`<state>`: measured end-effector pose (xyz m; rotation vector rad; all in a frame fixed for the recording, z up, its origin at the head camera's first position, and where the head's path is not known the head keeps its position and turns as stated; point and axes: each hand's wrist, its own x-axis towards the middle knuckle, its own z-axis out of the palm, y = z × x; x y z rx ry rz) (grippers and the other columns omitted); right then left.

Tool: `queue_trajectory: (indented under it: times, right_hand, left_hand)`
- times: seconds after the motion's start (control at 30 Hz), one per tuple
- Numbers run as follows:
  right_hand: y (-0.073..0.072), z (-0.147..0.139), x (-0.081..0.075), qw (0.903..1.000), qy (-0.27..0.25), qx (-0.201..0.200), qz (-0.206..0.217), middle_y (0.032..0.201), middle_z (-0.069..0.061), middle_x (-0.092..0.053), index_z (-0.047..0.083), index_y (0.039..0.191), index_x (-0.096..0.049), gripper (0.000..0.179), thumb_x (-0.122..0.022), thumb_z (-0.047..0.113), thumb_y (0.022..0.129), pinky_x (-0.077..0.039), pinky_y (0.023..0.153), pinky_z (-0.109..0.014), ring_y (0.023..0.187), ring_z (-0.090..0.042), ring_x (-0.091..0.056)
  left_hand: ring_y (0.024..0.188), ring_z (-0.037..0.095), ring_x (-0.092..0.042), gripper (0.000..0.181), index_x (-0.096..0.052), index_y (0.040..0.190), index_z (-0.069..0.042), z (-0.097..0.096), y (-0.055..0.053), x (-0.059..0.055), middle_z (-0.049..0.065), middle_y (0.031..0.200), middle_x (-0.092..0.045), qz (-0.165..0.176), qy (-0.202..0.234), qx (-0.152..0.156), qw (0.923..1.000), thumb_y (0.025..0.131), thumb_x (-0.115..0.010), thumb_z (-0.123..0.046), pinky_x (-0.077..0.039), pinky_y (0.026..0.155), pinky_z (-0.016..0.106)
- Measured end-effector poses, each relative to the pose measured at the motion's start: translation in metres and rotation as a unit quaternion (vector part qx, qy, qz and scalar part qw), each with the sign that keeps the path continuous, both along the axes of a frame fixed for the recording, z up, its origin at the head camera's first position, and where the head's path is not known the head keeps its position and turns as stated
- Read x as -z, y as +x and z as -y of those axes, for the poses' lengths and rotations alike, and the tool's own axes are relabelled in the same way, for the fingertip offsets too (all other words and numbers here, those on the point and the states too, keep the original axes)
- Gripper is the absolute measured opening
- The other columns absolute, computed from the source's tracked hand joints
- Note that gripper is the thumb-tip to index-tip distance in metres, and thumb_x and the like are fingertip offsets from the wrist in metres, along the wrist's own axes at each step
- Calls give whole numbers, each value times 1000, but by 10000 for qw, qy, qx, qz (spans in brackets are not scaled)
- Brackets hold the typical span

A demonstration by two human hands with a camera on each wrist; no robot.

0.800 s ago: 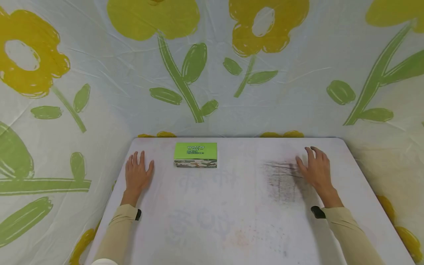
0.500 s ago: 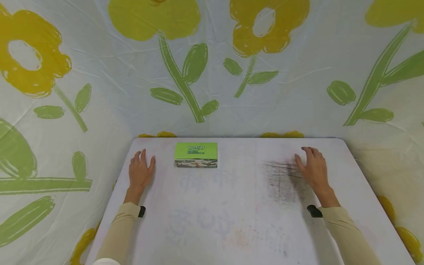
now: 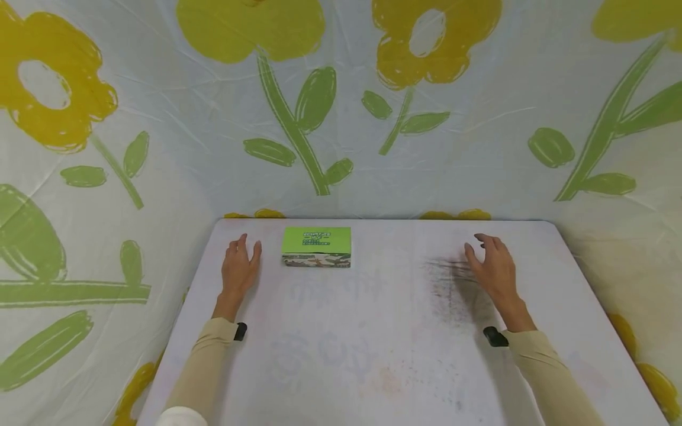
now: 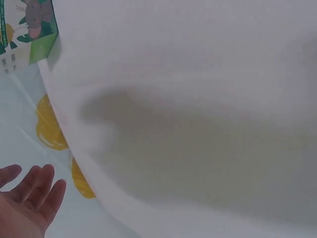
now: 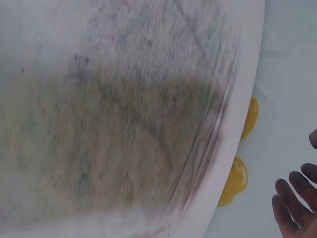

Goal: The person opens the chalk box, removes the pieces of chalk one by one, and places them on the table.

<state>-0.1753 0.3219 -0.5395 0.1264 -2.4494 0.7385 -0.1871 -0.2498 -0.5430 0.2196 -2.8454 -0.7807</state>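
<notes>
A small box (image 3: 317,241) with a bright green top and a patterned front side lies near the back edge of the white table, left of centre. My left hand (image 3: 240,269) is to the left of this box, apart from it, with relaxed fingers and nothing held. In the left wrist view a corner of the box (image 4: 29,29) appears at upper left, and the left hand (image 4: 30,201) at lower left. Over the dark smudges on the right side, my right hand (image 3: 494,269) has its fingers loosely bent and holds nothing. Its fingers (image 5: 292,203) show at the right wrist view's edge.
The white table (image 3: 341,319) carries faint blue writing and a dark smudged patch (image 3: 453,290). A cloth (image 3: 341,118) printed with yellow flowers hangs behind the table and along both sides.
Both hands have moved inward: the left one to the right, closer to the box, and the right one to the left. The box stays where it was on the table.
</notes>
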Motion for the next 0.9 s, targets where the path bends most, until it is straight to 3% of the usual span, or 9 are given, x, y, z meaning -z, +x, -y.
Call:
queue_trajectory:
  times: [0.47,0.9]
  right_hand:
    - [-1,25,4,9989,-364,-276,-79,113,-28,-63,-8,116,-65,29,-74,8,94,-48,75,-59,97,-44,-61]
    - [-7,52,9,9962,-713,-431,247,115,-28,-61,-6,119,-65,30,-73,11,96,-50,79,-57,97,-45,-61]
  left_hand:
    - [114,39,-55,61,-51,144,3,-36,-4,-1,24,126,-54,-147,810,95,9966,109,-42,-46,-49,94,55]
    - [105,33,-58,54,-54,141,4,-60,-12,1,20,122,-57,-87,1704,213,9851,109,-49,-39,-49,93,46]
